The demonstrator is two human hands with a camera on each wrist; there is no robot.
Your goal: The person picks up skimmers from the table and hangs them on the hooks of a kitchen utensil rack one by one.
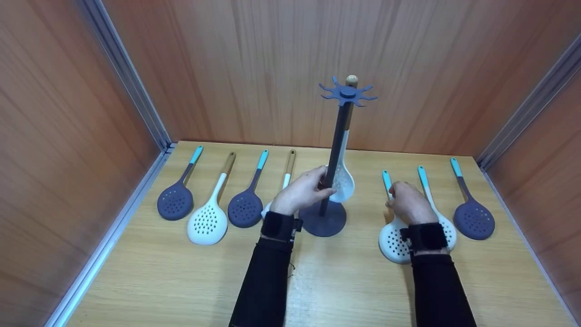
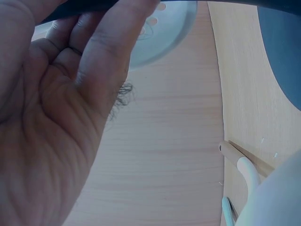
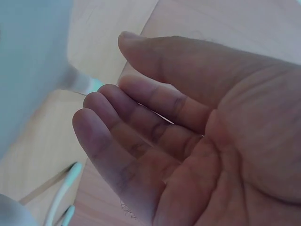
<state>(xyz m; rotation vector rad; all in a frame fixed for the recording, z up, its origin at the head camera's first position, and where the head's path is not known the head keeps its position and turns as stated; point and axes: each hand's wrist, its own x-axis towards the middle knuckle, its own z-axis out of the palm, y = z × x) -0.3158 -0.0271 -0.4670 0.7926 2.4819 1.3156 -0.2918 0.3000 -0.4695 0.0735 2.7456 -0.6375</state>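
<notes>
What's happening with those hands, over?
Left hand gripping the dark stand. Right hand open, empty, near a turquoise-handled white skimmer. Wooden-handled skimmer hung. Nothing visibly in the way.

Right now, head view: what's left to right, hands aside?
Dark perforated turquoise-handled skimmer, white wooden-handled skimmer, second dark skimmer, partly hidden white wooden-handled utensil, dark hooked stand, white turquoise-handled skimmer, twin white skimmer, third dark skimmer.

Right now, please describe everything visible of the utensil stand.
The utensil stand is dark blue-grey, apparently plastic or coated metal: round base, slim post, crown of wavy hooks. It stands upright on the table. The left hand grips the lower post; behind, a white skimmer with a brown handle hangs at the crown.
</notes>
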